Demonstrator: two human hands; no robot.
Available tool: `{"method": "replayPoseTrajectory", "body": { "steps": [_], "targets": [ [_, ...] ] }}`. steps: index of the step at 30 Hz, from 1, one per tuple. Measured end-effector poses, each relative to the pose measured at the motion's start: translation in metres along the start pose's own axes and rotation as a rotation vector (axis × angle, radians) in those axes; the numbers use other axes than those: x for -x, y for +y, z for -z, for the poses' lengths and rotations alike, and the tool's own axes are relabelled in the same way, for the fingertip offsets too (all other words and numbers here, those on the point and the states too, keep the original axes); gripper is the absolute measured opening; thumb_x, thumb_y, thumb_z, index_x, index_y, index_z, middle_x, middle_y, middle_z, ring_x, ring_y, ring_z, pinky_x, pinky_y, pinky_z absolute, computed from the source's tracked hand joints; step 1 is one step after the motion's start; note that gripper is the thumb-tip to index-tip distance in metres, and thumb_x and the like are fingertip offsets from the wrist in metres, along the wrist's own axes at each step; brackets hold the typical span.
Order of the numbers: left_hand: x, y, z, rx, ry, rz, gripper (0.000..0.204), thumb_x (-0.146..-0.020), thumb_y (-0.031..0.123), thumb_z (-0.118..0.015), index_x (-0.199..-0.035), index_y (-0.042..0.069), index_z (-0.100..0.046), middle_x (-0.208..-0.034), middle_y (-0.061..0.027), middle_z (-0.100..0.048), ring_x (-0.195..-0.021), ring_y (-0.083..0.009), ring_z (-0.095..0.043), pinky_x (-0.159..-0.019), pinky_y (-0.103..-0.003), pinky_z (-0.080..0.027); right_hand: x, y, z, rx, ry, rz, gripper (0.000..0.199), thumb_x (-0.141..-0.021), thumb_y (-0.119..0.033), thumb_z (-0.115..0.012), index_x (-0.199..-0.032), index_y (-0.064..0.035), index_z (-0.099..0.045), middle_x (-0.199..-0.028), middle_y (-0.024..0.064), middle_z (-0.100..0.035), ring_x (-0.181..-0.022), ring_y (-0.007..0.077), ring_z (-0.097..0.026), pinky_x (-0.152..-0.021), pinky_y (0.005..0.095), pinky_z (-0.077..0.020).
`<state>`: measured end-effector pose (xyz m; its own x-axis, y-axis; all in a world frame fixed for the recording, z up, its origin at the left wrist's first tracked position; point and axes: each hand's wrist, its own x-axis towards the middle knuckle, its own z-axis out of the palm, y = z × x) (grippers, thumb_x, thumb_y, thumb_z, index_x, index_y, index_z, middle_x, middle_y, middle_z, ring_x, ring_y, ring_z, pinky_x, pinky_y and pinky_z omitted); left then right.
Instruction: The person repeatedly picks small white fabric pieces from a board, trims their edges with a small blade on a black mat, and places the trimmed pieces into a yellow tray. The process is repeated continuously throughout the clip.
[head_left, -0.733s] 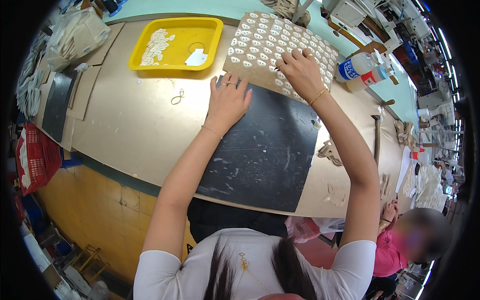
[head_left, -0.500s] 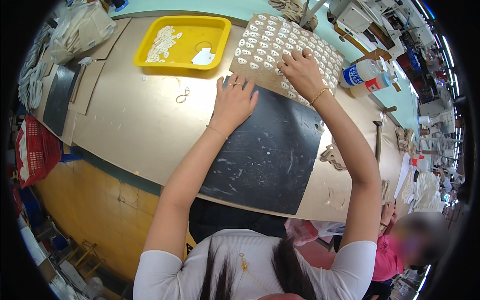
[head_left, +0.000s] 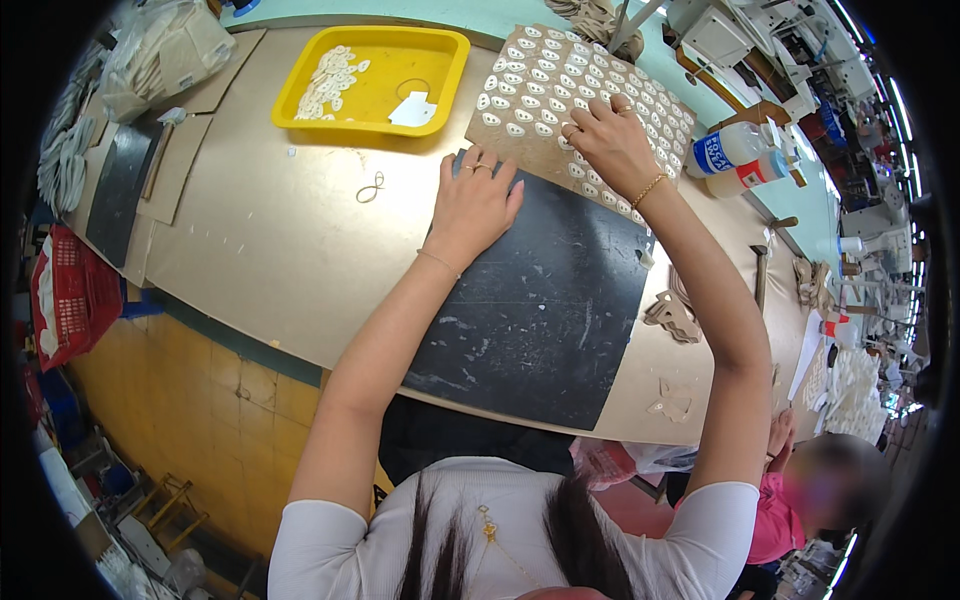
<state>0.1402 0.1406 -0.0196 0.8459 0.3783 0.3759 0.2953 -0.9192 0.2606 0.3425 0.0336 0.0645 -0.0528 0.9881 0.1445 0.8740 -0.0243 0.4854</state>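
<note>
My left hand [head_left: 476, 208] lies over the far left corner of a black board [head_left: 525, 310], fingers apart, their tips near the board's far edge. Beyond that edge is a brown sheet [head_left: 485, 132] covered with rows of small white oval pieces [head_left: 540, 75] with holes. Above its middle is my right hand [head_left: 615, 148], with fingers curled down and closed. Whatever its fingertips pinch, if anything, is hidden under the hand.
A yellow tray [head_left: 290, 124] at the far left holds loose white pieces and a white card. Two bottles [head_left: 728, 148] stand right of the sheet. A hammer [head_left: 760, 275] and beige cut parts [head_left: 672, 318] lie at right. Another person's hands [head_left: 781, 432] are at lower right.
The whole view has shifted slightly. My right hand stays over the sheet, a little further right in the picture; my left hand keeps its place on the board.
</note>
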Motion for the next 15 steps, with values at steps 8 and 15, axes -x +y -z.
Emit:
{"method": "replayPoseTrajectory", "body": {
  "steps": [8,15],
  "targets": [
    [-0.001,0.0,-0.003,-0.002,0.098,-0.033,0.03,-0.094,0.033,-0.062,-0.113,0.01,-0.069,-0.113,-0.0097,-0.067,-0.121,-0.0266,-0.055,-0.102,-0.049,-0.037,-0.004,0.0,-0.001,0.004,-0.005,0.058,0.012,-0.086,-0.015,-0.064,-0.091,-0.0167,-0.075,-0.096,0.0004,-0.067,-0.102,0.0184,-0.064,-0.095,0.04,-0.0493],
    [-0.001,0.002,0.002,0.002,0.005,0.009,0.032,-0.096,0.032,-0.061,-0.12,0.013,-0.068,-0.119,-0.0085,-0.064,-0.124,-0.0253,-0.053,-0.106,-0.047,-0.036,-0.007,0.01,-0.006,-0.393,-0.278,-0.335,0.014,-0.082,-0.019,-0.075,-0.092,-0.0089,-0.076,-0.088,0.009,-0.074,-0.088,0.0235,-0.073,-0.073,0.0423,-0.0563]
  ]
}}
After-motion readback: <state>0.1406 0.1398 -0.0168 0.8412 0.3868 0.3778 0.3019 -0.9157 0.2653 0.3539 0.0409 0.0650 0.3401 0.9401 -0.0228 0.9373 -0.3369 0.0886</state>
